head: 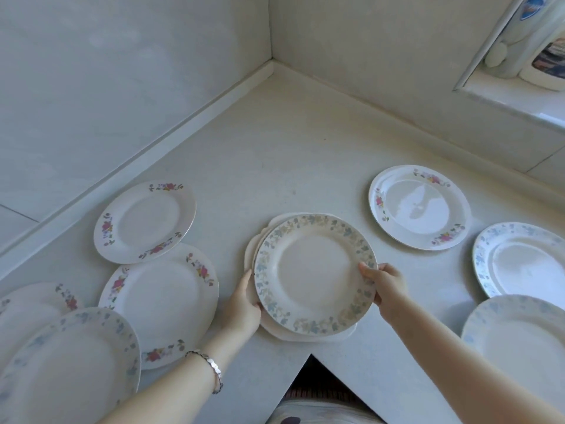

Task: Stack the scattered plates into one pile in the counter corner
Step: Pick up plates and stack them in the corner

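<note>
A small pile of plates sits mid-counter; its top plate (315,273) has a blue-and-tan leaf rim and lies off-centre over white scalloped plates (275,327) beneath. My left hand (244,304) grips the pile's left edge. My right hand (382,284) pinches the top plate's right rim, thumb on top. Red-flowered plates lie at the left (145,221), (162,304) and at the right (419,206). Blue-patterned plates sit at the far right (519,258), (519,338) and lower left (70,362). The counter corner (275,87) lies beyond the pile.
Tiled walls meet at the corner behind a low backsplash (171,130). A window ledge (513,99) at upper right holds bottles (519,41). The counter's inner front edge (312,356) notches in just below the pile. One more flowered plate (39,298) lies at far left.
</note>
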Demonstrator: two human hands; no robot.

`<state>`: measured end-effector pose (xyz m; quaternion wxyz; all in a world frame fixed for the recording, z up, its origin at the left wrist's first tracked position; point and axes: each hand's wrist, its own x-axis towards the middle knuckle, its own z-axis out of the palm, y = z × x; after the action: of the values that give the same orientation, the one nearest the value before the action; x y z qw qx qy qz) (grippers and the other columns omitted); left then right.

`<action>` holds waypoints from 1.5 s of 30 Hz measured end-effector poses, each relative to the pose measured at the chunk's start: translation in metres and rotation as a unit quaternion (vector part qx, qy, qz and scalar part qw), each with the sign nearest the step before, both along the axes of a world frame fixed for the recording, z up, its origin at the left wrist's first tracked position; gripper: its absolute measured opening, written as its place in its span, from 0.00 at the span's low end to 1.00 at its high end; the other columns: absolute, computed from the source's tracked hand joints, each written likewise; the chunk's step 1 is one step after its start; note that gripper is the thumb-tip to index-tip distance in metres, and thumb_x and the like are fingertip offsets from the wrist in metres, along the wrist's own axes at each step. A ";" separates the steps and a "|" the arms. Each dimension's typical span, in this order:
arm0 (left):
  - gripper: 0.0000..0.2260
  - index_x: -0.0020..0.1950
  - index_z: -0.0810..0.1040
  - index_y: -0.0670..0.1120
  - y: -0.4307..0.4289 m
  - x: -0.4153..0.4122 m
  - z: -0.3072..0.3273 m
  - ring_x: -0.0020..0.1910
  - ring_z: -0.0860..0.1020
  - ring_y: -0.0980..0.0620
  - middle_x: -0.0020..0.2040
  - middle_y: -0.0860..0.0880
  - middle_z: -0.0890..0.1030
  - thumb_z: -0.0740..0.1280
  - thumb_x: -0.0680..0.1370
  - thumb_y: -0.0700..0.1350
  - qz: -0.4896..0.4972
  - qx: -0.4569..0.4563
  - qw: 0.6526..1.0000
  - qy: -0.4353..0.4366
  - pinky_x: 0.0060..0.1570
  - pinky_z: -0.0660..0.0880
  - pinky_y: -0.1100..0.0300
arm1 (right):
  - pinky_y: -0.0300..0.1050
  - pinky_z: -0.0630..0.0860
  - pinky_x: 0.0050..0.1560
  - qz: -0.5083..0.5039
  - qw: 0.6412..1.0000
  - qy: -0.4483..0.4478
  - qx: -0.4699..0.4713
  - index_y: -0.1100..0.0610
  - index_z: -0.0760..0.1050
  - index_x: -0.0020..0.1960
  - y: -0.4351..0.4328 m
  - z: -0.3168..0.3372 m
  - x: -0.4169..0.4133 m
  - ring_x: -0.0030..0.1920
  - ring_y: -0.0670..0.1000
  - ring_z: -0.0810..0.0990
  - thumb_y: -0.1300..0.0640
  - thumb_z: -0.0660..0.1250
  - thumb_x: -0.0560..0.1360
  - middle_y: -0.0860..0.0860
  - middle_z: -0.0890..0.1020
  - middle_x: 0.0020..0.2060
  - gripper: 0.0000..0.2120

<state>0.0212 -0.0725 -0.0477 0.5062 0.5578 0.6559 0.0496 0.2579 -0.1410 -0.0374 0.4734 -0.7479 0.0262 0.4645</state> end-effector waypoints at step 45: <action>0.20 0.62 0.74 0.49 0.050 0.043 0.004 0.52 0.78 0.40 0.56 0.42 0.76 0.66 0.70 0.41 -0.035 0.076 0.987 0.134 0.48 0.76 0.55 | 0.37 0.80 0.45 -0.295 0.925 0.178 0.159 0.61 0.73 0.53 0.034 -0.003 0.115 0.37 0.46 0.85 0.67 0.61 0.77 0.50 0.85 0.33 0.07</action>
<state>0.0645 -0.0223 -0.0436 0.3716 0.6187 0.6921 0.0062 0.3726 -0.1074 -0.0406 0.6894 -0.5263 0.2555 0.4272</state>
